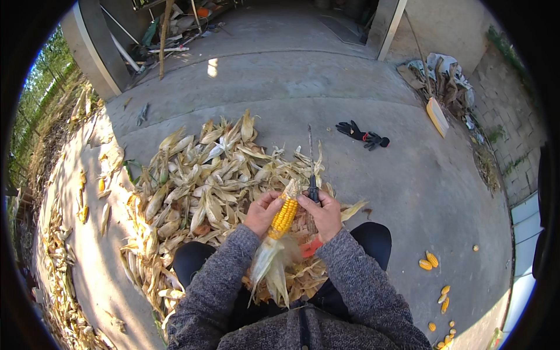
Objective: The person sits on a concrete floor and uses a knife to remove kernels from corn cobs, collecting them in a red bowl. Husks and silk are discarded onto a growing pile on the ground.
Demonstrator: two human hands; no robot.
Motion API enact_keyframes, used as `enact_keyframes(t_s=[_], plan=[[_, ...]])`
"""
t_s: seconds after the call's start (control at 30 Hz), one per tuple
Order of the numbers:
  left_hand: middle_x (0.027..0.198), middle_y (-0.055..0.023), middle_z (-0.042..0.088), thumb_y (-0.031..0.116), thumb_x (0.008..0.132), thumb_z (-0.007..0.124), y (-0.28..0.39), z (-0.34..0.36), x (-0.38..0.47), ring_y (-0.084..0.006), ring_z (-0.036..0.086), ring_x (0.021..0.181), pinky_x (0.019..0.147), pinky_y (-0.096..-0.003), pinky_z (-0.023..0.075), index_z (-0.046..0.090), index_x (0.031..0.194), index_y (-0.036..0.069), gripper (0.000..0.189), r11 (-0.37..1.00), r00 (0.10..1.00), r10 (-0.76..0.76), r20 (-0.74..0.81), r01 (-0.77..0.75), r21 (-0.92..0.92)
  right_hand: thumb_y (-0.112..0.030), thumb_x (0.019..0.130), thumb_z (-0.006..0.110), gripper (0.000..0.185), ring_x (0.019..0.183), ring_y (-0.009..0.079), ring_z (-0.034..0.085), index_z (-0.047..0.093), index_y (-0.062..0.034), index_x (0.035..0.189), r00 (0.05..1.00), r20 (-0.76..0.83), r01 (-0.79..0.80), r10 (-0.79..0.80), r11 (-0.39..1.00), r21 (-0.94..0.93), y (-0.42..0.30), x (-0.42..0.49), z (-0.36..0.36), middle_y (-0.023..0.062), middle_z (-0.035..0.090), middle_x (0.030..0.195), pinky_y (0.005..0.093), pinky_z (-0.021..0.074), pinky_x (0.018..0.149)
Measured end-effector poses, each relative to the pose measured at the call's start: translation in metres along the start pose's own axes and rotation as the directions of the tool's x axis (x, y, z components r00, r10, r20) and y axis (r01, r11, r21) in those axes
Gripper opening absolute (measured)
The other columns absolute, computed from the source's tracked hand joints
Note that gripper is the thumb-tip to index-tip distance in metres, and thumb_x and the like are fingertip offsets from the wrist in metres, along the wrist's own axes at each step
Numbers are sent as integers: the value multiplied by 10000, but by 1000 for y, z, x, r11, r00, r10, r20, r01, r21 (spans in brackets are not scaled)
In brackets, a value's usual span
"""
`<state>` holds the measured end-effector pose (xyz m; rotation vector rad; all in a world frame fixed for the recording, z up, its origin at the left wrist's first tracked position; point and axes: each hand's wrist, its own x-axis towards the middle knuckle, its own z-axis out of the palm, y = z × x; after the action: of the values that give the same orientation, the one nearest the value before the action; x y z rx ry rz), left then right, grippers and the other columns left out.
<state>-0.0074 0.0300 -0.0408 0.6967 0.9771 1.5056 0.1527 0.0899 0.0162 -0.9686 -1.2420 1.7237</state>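
Observation:
A yellow ear of corn (pixel 284 216) is in my left hand (pixel 262 213), tilted, with its pale, ragged tip upward. Peeled-back husk (pixel 273 264) hangs from its lower end toward my lap. My right hand (pixel 322 213) grips a screwdriver-like tool with a black handle (pixel 313 188), its long thin metal shaft pointing away from me. The right thumb is beside the upper end of the ear; whether it touches is hard to tell. Below the hands, a red object (pixel 309 247) shows between my knees, partly hidden.
Dry corn husks (pixel 210 175) form a large heap ahead and to my left. Black gloves (pixel 363 135) lie on the concrete floor. Husked ears (pixel 431 259) are scattered at right. A broom (pixel 436 117) leans near rubbish bags (pixel 450 78). Sticks and clutter (pixel 179 30) stand by the doorway.

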Motion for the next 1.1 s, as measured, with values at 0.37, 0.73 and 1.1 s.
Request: enact_keyframes(t_s=[0.37, 0.73, 1.1], plan=[[1013, -63, 634, 207, 948, 537, 7, 11, -6, -127, 612, 887, 808, -268, 500, 554, 1134, -11, 287, 997, 997, -66, -40, 64, -46, -47, 841, 620, 120, 562, 103, 580, 607, -6, 953, 974, -213, -69, 72, 997, 20, 4, 9, -10, 49, 627, 767, 227, 475, 451], [1028, -79, 646, 305, 964, 498, 11, 10, -5, -124, 630, 856, 775, -255, 518, 550, 1178, -24, 396, 984, 984, -177, 7, 177, -14, -108, 845, 644, 174, 691, 111, 601, 610, -10, 986, 989, -11, -145, 147, 985, 89, 0, 6, -11, 23, 626, 833, 249, 482, 451], [1063, -94, 635, 312, 973, 477, 16, 19, -9, -145, 623, 908, 817, -266, 501, 508, 1250, -30, 441, 967, 983, -184, 18, 178, 182, -84, 807, 672, 197, 622, 69, 566, 615, 18, 966, 995, -34, -99, 95, 989, -112, -1, 5, -14, 22, 614, 780, 220, 475, 454]])
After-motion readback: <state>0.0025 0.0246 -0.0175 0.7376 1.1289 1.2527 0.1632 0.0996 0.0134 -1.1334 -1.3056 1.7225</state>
